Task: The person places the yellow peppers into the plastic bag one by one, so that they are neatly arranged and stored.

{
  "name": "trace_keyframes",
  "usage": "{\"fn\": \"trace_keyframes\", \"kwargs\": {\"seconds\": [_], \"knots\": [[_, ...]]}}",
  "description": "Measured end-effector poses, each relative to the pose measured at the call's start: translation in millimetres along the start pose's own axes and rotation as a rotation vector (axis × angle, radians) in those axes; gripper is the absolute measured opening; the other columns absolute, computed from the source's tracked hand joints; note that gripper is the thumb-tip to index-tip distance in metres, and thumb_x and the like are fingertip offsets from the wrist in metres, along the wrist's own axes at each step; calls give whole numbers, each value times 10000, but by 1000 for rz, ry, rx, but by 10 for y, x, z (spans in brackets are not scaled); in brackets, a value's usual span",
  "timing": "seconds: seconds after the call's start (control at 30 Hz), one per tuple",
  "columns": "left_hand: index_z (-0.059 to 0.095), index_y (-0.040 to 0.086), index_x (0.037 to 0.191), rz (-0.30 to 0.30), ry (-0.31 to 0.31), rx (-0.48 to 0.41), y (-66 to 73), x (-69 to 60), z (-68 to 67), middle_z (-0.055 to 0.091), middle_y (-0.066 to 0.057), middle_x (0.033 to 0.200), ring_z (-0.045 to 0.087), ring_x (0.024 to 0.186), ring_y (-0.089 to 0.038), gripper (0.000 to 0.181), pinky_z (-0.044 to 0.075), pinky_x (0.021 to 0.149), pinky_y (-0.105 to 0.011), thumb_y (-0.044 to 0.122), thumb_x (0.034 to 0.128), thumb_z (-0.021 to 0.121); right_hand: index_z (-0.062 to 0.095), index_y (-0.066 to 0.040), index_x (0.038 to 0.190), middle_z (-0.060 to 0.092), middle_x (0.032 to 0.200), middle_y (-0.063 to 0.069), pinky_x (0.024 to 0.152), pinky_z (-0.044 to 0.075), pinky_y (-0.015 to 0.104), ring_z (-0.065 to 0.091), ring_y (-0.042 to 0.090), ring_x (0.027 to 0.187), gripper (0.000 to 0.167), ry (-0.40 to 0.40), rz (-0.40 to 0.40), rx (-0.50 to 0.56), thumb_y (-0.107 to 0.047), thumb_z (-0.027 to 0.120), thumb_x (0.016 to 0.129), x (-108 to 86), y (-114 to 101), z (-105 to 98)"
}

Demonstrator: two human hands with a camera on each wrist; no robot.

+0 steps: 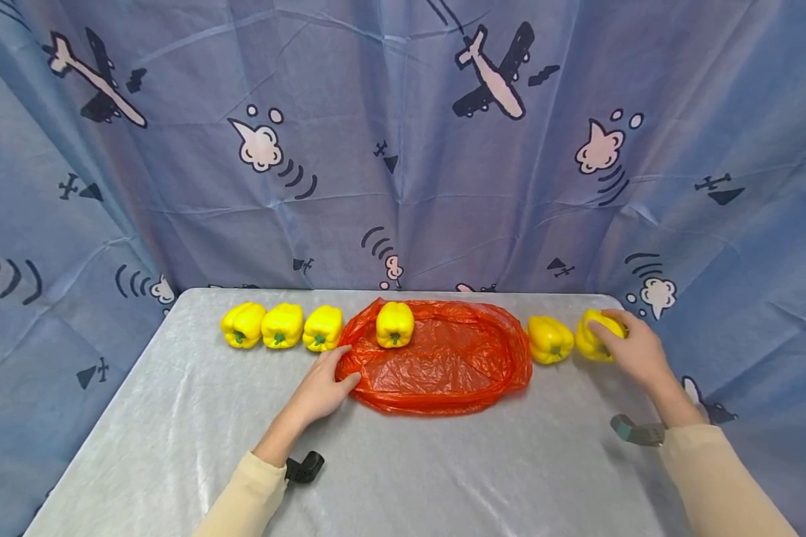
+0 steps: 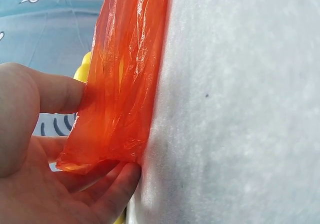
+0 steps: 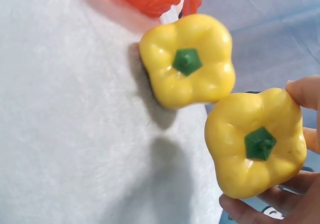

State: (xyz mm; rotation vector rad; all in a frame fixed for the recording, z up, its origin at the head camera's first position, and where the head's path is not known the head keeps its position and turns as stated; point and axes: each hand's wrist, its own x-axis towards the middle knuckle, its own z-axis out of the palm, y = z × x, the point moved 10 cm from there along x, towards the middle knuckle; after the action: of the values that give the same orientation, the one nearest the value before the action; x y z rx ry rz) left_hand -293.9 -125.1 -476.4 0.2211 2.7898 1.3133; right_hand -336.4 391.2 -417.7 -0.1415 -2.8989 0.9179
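Note:
A red plastic bag (image 1: pixel 436 365) lies spread out with its mouth facing up, and one yellow bell pepper (image 1: pixel 395 325) sits inside it at the back left. My left hand (image 1: pixel 319 384) touches the bag's left end, thumb and fingers spread apart; in the left wrist view the bag's thin side (image 2: pixel 122 84) is between them. At the back right, my right hand (image 1: pixel 634 349) grips a yellow bell pepper (image 3: pixel 255 144) with thumb and fingers round its sides. Another yellow bell pepper (image 3: pixel 187 62) is beside it, nearer the bag. Whether the gripped pepper touches the table is unclear.
A row of yellow bell peppers (image 1: pixel 283 326) stands left of the bag along the back of the grey-white table (image 1: pixel 443 470). Behind it hangs a blue curtain (image 1: pixel 349 149) printed with airplanes. Dark camera mounts (image 1: pixel 305 468) stick out from both wrists.

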Motion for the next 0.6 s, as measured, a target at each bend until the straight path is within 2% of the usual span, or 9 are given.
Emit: {"fn": "trace_keyframes", "kwargs": {"seconds": [0.43,0.6], "knots": [[463,10,1488,6,4,7,-28,1,14,439,-233,1509,396,1417,-401,583,313,1157,-571,208,975,660,421,59,1486,469,1338,333,761,448,450,488,431,1045,732,35,-58,-19,-519,478,1041,-79,-366,-153],[467,14,1485,11,5,10,-13,9,15,445,-229,1506,395,1419,-401,576,313,1157,-569,211,978,657,459,42,1466,488,1322,312,784,452,475,487,424,1051,713,69,-79,-18,-525,492,1033,-120,-567,-191]]}}
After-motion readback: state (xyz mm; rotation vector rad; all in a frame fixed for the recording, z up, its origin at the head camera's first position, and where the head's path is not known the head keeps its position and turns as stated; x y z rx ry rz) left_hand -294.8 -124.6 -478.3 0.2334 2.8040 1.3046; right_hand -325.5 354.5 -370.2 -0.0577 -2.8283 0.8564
